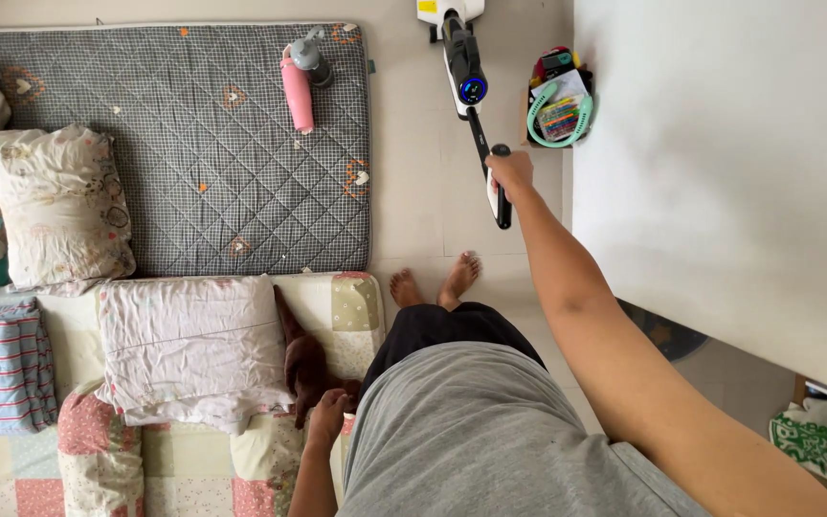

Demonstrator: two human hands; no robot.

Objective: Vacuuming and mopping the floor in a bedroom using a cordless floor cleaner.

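Vacuum cleaner (462, 63) stands upright, head away from the person; right hand (508, 173) grips its handle.

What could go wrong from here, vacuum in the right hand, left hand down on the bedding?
1. The right hand grips the vacuum at full arm's stretch; its head sits close to the box of small items and might knock it.
2. Bare feet stand just behind the wand; a pull back may hit the toes.
3. The left hand rests on the brown soft toy, so balance looks one-sided.
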